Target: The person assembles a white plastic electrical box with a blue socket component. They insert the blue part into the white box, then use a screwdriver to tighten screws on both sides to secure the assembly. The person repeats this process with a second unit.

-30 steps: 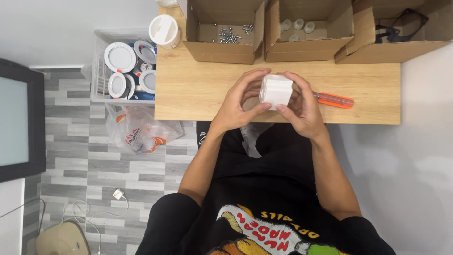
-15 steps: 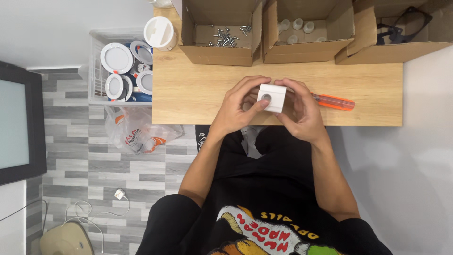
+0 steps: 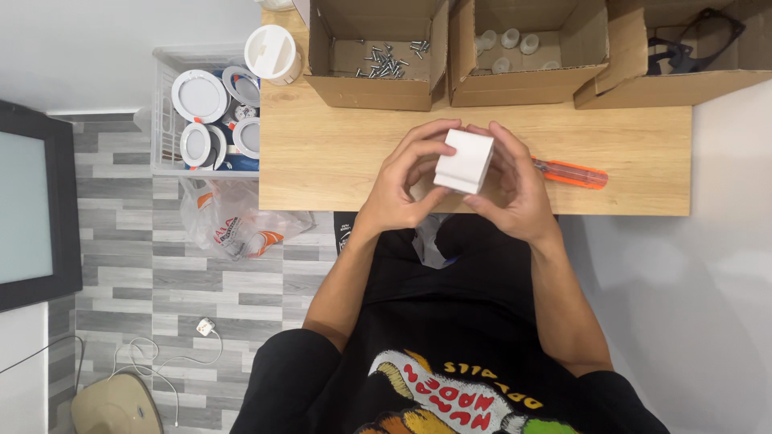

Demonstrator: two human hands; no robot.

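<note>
Head view: two bare hands hold a small white box (image 3: 464, 161) above the front edge of a wooden table (image 3: 322, 153).

Left hand (image 3: 402, 185) wraps the box's left side, fingers curled over its top and thumb underneath; right hand (image 3: 515, 189) closes on the right side, so both hands grip it and it sits tilted between them, off the tabletop. Just right of the right hand an orange-handled screwdriver (image 3: 567, 171) lies flat on the wood. Along the far edge stand three open cardboard boxes: one with loose screws (image 3: 390, 58), one with small white caps (image 3: 511, 44), one with black straps (image 3: 691, 40). Left of the table, a white crate (image 3: 165, 161) holds round white lamp fittings (image 3: 199, 95).
</note>
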